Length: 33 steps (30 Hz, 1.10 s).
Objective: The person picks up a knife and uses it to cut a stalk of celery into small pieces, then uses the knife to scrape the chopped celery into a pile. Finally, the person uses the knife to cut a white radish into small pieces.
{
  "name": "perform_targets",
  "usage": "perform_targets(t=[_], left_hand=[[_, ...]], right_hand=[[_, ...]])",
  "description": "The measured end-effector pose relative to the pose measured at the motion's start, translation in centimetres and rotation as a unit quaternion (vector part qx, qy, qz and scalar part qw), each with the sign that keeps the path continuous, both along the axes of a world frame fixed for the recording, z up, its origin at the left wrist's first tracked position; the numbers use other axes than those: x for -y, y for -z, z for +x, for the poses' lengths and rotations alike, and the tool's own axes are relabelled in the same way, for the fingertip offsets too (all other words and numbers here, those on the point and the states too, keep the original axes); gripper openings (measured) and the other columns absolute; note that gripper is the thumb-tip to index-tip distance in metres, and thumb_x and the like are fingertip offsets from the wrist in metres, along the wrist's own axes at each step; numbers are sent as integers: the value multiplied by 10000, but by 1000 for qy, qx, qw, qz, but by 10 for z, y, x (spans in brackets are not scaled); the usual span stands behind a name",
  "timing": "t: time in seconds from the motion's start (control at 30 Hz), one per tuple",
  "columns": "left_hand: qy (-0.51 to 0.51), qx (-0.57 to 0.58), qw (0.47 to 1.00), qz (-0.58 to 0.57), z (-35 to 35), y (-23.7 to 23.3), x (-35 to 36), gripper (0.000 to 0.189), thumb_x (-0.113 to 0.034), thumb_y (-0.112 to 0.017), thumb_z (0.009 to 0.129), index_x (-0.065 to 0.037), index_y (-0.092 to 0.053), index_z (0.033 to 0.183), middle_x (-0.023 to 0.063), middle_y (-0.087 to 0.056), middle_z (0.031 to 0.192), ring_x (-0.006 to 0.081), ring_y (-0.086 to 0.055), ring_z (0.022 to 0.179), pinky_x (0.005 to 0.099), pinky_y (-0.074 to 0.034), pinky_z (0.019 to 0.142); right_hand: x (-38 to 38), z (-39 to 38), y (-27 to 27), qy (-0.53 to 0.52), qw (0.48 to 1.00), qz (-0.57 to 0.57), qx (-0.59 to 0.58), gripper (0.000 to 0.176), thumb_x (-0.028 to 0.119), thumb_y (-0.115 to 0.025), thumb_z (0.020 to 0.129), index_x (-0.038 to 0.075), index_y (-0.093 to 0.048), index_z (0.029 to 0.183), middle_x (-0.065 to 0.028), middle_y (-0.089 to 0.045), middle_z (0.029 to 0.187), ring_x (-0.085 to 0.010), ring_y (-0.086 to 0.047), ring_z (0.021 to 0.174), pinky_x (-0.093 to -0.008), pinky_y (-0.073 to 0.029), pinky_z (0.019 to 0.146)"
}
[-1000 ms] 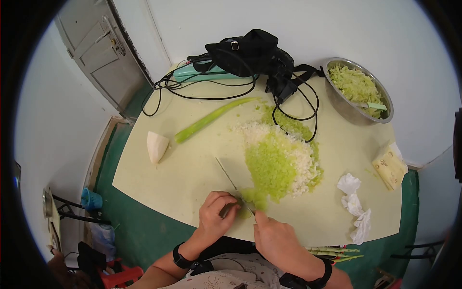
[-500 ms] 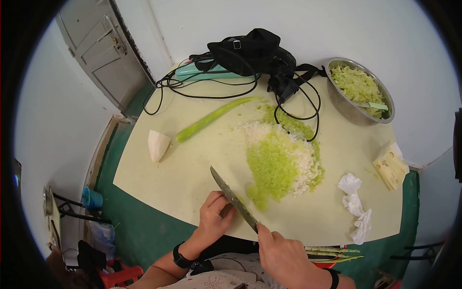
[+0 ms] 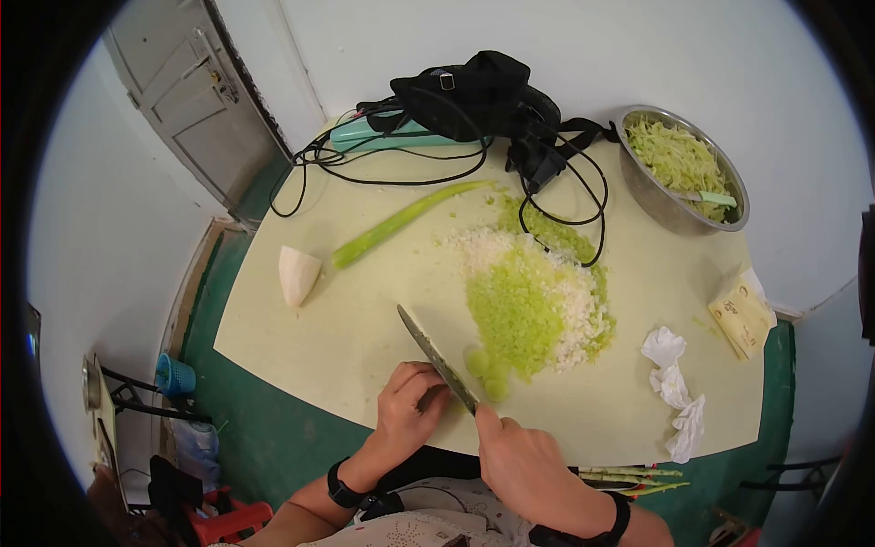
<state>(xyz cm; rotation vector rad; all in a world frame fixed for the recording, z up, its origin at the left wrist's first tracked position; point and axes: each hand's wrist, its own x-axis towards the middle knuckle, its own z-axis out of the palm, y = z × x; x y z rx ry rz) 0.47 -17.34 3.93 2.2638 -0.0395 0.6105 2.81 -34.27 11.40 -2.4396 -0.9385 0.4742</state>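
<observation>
My right hand (image 3: pixel 529 460) grips the handle of a knife (image 3: pixel 436 357), its blade slanting up and left over the table's near edge. Beside the blade, my left hand (image 3: pixel 410 406) has its fingers curled down at the tabletop. Whatever lies under those fingers is mostly hidden by the hand and blade. Round green slices (image 3: pixel 488 369) rest just right of the knife. They adjoin a spread of finely diced green stem (image 3: pixel 510 310) and chopped white bits (image 3: pixel 583 324). A peeled green stem (image 3: pixel 401 225) and a cut white vegetable chunk (image 3: pixel 298 275) lie farther back.
A steel bowl (image 3: pixel 670 211) of green shreds, with a light-green-handled tool in it, stands back right. A black bag (image 3: pixel 474 96) with looping cables sits at the back. Crumpled tissues (image 3: pixel 670 383) and a tissue pack (image 3: pixel 740 314) lie right. Unpeeled stalks (image 3: pixel 629 474) show below the table edge.
My right hand and the knife have shifted slightly up and left, the blade closer to my left fingers. My left hand stays nearly in place.
</observation>
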Motion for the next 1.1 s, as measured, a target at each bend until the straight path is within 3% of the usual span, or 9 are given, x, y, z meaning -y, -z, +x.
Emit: perform_targets(t=[0.1, 0.4, 0.5, 0.6, 0.63, 0.7, 0.8, 0.9, 1.1], left_hand=[[1, -6, 1000, -10, 0, 2, 0, 209, 45, -707, 657, 0, -615, 839, 118, -605, 875, 276, -595, 795, 329, -496, 654], [3, -3, 1000, -20, 1, 3, -1, 244, 13, -709, 680, -20, -602, 896, 107, -615, 924, 240, -609, 805, 307, -487, 690], [17, -5, 1000, -8, 3, 8, -1, 313, 9, -701, 689, -27, -579, 975, 112, -617, 951, 239, -606, 831, 310, -484, 711], [-6, -58, 997, -52, 1, 15, -3, 349, 15, -682, 701, -27, -561, 1026, 120, -614, 968, 245, -602, 839, 309, -488, 719], [-25, -62, 996, -67, 2, 14, -4, 344, 13, -677, 705, -25, -562, 1026, 124, -613, 968, 248, -599, 834, 311, -489, 721], [-62, -71, 991, -96, 6, 10, -14, 334, 10, -668, 712, -21, -564, 1028, 131, -609, 968, 254, -593, 826, 316, -491, 725], [-125, -44, 991, -1, 14, -1, -55, 304, 13, -651, 725, -16, -575, 1019, 139, -605, 971, 266, -592, 820, 340, -495, 721], [-126, -35, 989, 65, 22, -4, -98, 253, 14, -619, 729, -14, -586, 978, 169, -590, 952, 342, -563, 900, 401, -474, 774], [-152, -14, 983, 107, 33, 9, -153, 223, 26, -585, 726, 1, -584, 947, 173, -586, 952, 350, -548, 936, 407, -458, 812]], right_hand=[[-3, 5, 10, -6, 1000, -5, -22, 172, 26, -532, 751, -32, -458, 895, -186, -581, 641, -337, -617, 561, -406, -494, 486], [18, 12, 4, 89, 989, 81, -89, 155, 115, -538, 840, -3, -465, 909, -199, -586, 622, -390, -585, 577, -453, -468, 546], [26, 11, 12, 120, 975, 162, -97, 166, 106, -553, 854, -14, -489, 949, -136, -561, 551, -294, -584, 497, -390, -447, 474], [35, 18, 25, 220, 860, 288, -359, 168, 95, -565, 870, -21, -507, 977, -50, -526, 559, -151, -529, 438, -297, -408, 414], [35, 19, 26, 231, 827, 337, -386, 174, 91, -571, 879, -25, -511, 995, 0, -487, 601, -64, -472, 442, -226, -372, 395], [41, 22, 37, 229, 812, 365, -394, 161, 77, -570, 874, -21, -513, 988, -8, -491, 619, -79, -478, 439, -230, -378, 397], [46, 27, 44, 219, 795, 392, -408, 129, 61, -563, 865, -12, -507, 955, -33, -496, 616, -105, -478, 420, -238, -385, 390], [48, 31, 52, 215, 780, 406, -426, 147, 49, -564, 857, -15, -507, 977, -37, -496, 615, -112, -480, 425, -245, -388, 396], [46, 26, 61, 222, 776, 409, -427, 163, 29, -559, 840, -22, -505, 985, -49, -504, 597, -124, -476, 418, -252, -385, 394]])
